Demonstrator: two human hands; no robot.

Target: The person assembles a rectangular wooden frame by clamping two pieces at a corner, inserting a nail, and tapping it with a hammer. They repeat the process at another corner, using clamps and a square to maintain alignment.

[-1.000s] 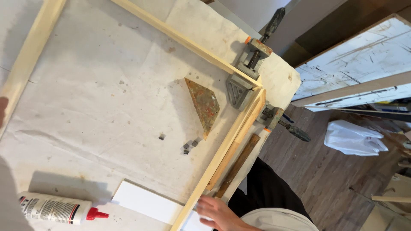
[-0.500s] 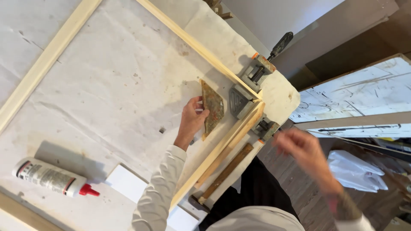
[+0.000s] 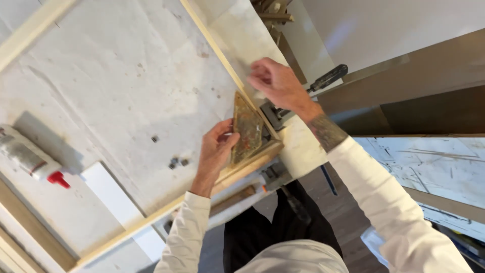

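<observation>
Sitting in the wooden frame's (image 3: 151, 222) corner, the triangular brace (image 3: 247, 129) is pinched by the left hand (image 3: 214, 151). The right hand (image 3: 275, 83) hovers loosely curled over a clamp (image 3: 275, 114), partly hidden; glue bottle (image 3: 30, 159) cut off left.

Scene brightly and evenly lit, light source out of frame; the white paper-covered worktop (image 3: 116, 91) reads near overexposed, with mild glare on the pale wall panel (image 3: 394, 30); soft shadows fall beside the white glue bottle with red cap (image 3: 30, 159) and under the left hand (image 3: 214, 151); right hand (image 3: 275, 83) slightly motion-blurred; lower right corner soft and out of focus; straight wooden edges show slight wide-angle bowing
</observation>
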